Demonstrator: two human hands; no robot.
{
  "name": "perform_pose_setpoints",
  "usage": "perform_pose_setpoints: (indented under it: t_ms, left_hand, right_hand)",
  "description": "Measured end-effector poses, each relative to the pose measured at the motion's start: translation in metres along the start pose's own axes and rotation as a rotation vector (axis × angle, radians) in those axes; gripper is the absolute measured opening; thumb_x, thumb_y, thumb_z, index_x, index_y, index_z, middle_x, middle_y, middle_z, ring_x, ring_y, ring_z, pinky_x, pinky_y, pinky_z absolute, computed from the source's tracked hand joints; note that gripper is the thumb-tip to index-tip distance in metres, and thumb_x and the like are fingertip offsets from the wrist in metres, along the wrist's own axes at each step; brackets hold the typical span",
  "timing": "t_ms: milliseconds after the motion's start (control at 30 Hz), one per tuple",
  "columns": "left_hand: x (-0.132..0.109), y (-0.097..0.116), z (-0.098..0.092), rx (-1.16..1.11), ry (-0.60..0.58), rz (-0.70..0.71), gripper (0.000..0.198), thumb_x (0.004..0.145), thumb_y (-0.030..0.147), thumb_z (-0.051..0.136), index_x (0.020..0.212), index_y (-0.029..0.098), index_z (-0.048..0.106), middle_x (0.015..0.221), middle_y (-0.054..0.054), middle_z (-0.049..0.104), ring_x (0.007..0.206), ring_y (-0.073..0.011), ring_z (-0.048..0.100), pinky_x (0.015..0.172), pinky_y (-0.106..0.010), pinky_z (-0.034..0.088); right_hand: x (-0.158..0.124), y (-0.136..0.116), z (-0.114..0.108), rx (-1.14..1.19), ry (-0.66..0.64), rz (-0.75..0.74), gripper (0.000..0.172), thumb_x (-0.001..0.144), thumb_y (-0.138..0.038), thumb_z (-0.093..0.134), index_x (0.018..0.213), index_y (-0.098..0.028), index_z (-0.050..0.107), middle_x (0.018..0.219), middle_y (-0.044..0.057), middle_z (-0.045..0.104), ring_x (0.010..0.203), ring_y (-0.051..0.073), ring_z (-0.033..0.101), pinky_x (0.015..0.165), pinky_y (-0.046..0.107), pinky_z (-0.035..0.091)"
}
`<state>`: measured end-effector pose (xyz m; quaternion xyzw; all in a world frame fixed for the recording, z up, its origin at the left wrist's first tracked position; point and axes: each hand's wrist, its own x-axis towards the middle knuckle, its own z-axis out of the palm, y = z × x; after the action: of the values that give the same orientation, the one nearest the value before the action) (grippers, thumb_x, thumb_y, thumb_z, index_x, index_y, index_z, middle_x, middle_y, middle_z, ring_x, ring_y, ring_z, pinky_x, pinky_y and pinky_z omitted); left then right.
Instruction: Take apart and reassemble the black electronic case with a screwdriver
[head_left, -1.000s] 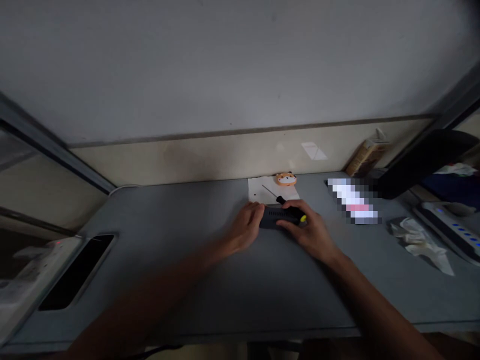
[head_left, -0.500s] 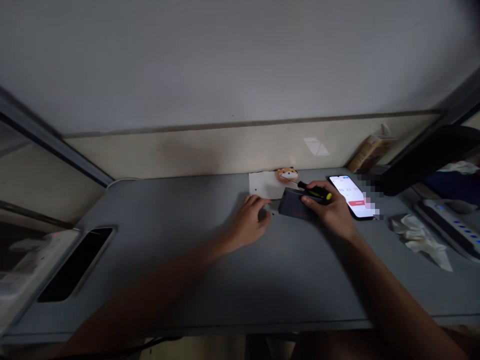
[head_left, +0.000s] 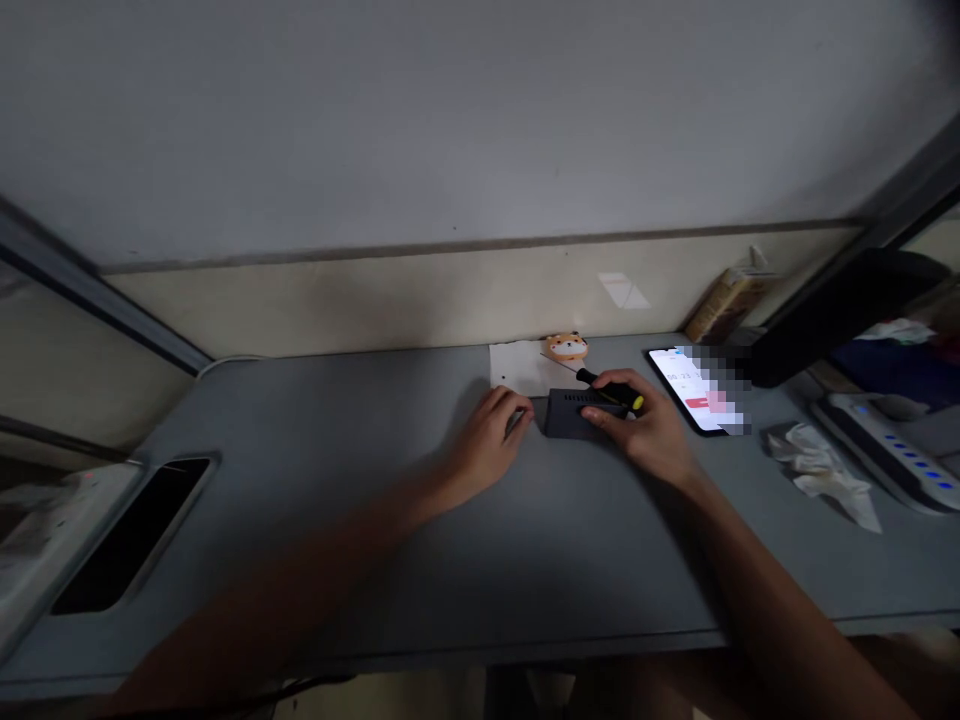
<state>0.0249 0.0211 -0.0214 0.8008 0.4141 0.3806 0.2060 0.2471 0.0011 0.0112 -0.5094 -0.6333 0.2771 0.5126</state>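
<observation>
My right hand (head_left: 649,430) grips a dark grey box (head_left: 564,418) with a slotted vent along its top edge. The same hand also keeps a black-and-yellow screwdriver (head_left: 616,392) across the box, its thin shaft pointing up and left. Just left of the box, my left hand (head_left: 495,432) rests at the desk with thumb and fingertips drawn together; whatever is between them is too small or hidden to make out. Behind the hands lies a white paper sheet (head_left: 517,365) with a tiny dark speck on it. An orange animal-face item (head_left: 567,346) sits at its right edge.
A lit phone (head_left: 690,395) lies right of my right hand, then crumpled tissue (head_left: 821,470) and a white power strip (head_left: 892,455). A carton (head_left: 724,305) leans by the wall. On the far left rests a dark-screened phone (head_left: 135,535) on the grey desk (head_left: 337,430).
My left thumb and fingers have closed together, and a small dark speck seen beneath them on the desk no longer shows. The box has tipped, so its vented edge now faces me. The view shifted slightly.
</observation>
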Motion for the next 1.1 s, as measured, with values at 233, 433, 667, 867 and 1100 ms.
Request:
perform_pose_setpoints:
  t_ms: [233,433,667,867,1100]
  left_hand:
    - [-0.002,0.006,-0.006,-0.118,0.247,0.08,0.029,0.105,0.039,0.043,0.085,0.023,0.056,0.09,-0.004,0.064,0.088,-0.0187,0.059,0.083,-0.033,0.049]
    - [0.0,0.006,-0.006,-0.191,0.248,-0.037,0.037,0.106,0.042,0.035,0.077,0.023,0.049,0.08,-0.003,0.058,0.081,-0.0176,0.056,0.08,-0.032,0.048]
    - [0.001,0.002,-0.003,-0.254,0.253,-0.047,0.039,0.106,0.047,0.034,0.079,0.022,0.047,0.078,-0.002,0.054,0.077,-0.0161,0.055,0.075,-0.03,0.046]
    - [0.0,0.003,-0.002,-0.234,0.263,-0.001,0.04,0.107,0.047,0.034,0.081,0.022,0.049,0.078,-0.001,0.054,0.077,-0.0159,0.054,0.074,-0.029,0.046]
    - [0.0,0.0,-0.001,-0.208,0.272,0.035,0.037,0.108,0.041,0.035,0.081,0.022,0.05,0.078,-0.001,0.055,0.074,-0.0149,0.054,0.072,-0.028,0.046]
  right_hand:
    - [-0.006,-0.011,0.015,0.077,-0.091,-0.029,0.028,0.079,-0.047,0.078,0.098,-0.029,0.068,0.098,0.004,0.074,0.094,0.024,0.068,0.086,0.041,0.054]
    - [-0.01,-0.022,0.007,0.233,0.247,-0.075,0.03,0.094,-0.058,0.058,0.099,-0.029,0.067,0.074,0.001,0.069,0.064,0.016,0.064,0.066,0.033,0.05]
    - [-0.018,-0.031,0.01,0.309,0.197,0.003,0.041,0.093,-0.06,0.058,0.079,-0.023,0.067,0.047,-0.003,0.058,0.041,0.012,0.052,0.046,0.028,0.04]
    - [-0.016,-0.035,0.014,0.343,0.162,0.029,0.042,0.09,-0.062,0.061,0.077,-0.022,0.065,0.046,-0.003,0.058,0.038,0.01,0.051,0.039,0.024,0.038]
    - [-0.015,-0.035,0.013,0.344,0.193,0.052,0.043,0.089,-0.063,0.062,0.075,-0.022,0.064,0.048,-0.004,0.056,0.037,0.009,0.05,0.037,0.023,0.037]
